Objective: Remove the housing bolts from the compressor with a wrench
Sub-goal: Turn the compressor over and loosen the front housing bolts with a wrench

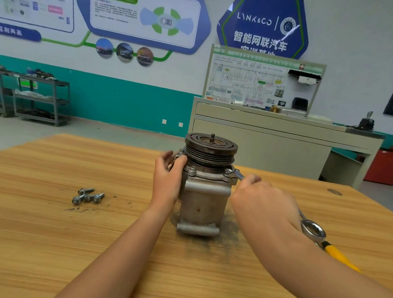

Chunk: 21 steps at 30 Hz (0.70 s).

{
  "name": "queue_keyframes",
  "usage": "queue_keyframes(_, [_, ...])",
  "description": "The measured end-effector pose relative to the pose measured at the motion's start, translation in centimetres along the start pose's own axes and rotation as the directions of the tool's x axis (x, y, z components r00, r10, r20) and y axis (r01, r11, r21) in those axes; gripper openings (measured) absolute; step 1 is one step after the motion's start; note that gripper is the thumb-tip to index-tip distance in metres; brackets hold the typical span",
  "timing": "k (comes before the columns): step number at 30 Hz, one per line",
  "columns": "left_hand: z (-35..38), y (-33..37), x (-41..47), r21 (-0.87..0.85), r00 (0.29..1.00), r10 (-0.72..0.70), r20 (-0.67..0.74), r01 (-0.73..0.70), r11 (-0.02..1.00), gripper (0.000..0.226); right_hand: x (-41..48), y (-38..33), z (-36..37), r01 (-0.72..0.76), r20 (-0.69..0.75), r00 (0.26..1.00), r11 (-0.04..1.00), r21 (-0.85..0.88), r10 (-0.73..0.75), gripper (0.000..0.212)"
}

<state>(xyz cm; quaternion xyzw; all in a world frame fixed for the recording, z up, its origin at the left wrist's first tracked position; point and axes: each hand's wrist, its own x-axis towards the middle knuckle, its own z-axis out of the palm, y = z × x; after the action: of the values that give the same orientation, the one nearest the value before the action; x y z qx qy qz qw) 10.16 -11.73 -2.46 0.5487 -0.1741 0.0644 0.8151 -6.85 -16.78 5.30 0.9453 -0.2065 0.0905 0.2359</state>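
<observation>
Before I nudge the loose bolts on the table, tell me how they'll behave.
The bolts look like stiff metal, so they probably won't bend. Their round shanks lie flat on the smooth table, so they'd likely roll in arcs. Small, probably light.

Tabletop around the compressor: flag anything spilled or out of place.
Dark grime smears the wooden table at the base of the compressor, with black flecks beside the loose bolts. Otherwise nothing stands out.
</observation>
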Motion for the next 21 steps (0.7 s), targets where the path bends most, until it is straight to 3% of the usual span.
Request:
queue_keyframes(6, [-1.3,-0.6,-1.3,0.154,0.996,0.064,-0.055,-0.055,0.987,0.011,0.3,-0.4,0.7,-0.024,0.013,1.0,0.999,-0.033,0.025,0.051])
queue_keyframes(11, [-2.4,-1.6,-1.4,0.339,0.994,0.085,-0.076,-0.055,0.939,0.029,0.0,-0.1,1.2,0.006,-0.013,1.0,0.997,-0.075,-0.007,0.058])
queue_keyframes(18, [-2.1,-1.3,-1.3,0.148,0.994,-0.079,-0.074,0.089,0.985,0.038,-0.2,0.3,0.9,0.036,0.004,0.999,0.988,-0.148,-0.036,0.051])
queue_keyframes(21, [-2.3,-1.2,-1.2,0.163,0.994,-0.094,-0.049,0.101,0.981,0.038,0.1,-0.8,1.0,0.013,0.041,0.999,0.993,-0.118,-0.009,0.053])
